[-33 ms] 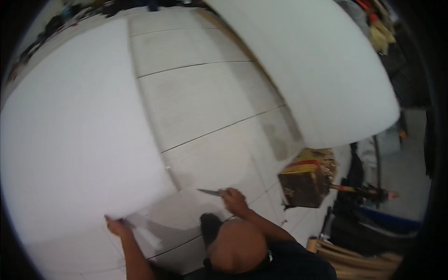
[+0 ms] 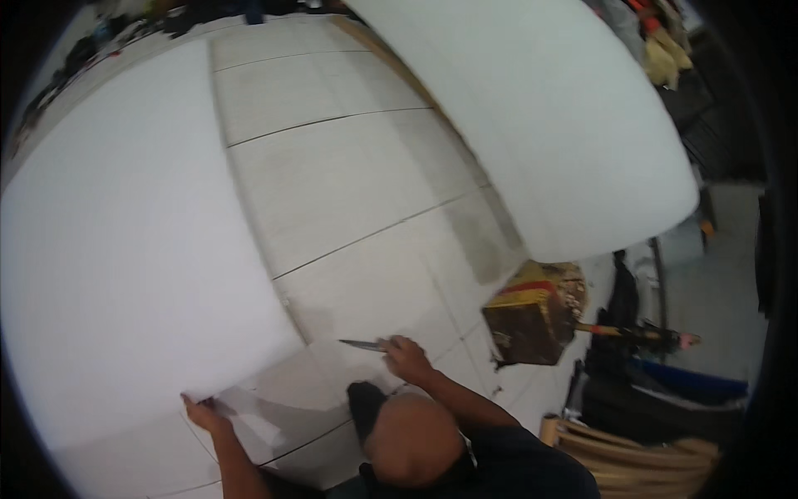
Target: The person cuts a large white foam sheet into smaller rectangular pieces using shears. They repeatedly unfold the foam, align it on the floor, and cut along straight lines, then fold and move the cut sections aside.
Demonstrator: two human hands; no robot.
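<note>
A large white sheet, apparently foam (image 2: 141,233), lies flat on the floor at the left. My left hand (image 2: 208,414) grips its near edge, the thumb on top and the other fingers partly hidden. My right hand (image 2: 407,359) is wrapped round the handle of a knife (image 2: 362,344). The blade points left, just to the right of the sheet's near right corner and apart from it. A thin white strip (image 2: 259,426) lies on the floor between my hands.
A second thick white slab (image 2: 532,125) stands at the right, near a worn brown and yellow box (image 2: 532,320). Beyond the box are a rod (image 2: 619,331) and dark cloth (image 2: 632,407). Bamboo-like tan poles (image 2: 632,453) lie at the lower right. Pale tiles (image 2: 349,175) cover the floor.
The whole view has shifted a little, so everything appears slightly further left. Both hands keep their grips, with the knife still beside the sheet's corner.
</note>
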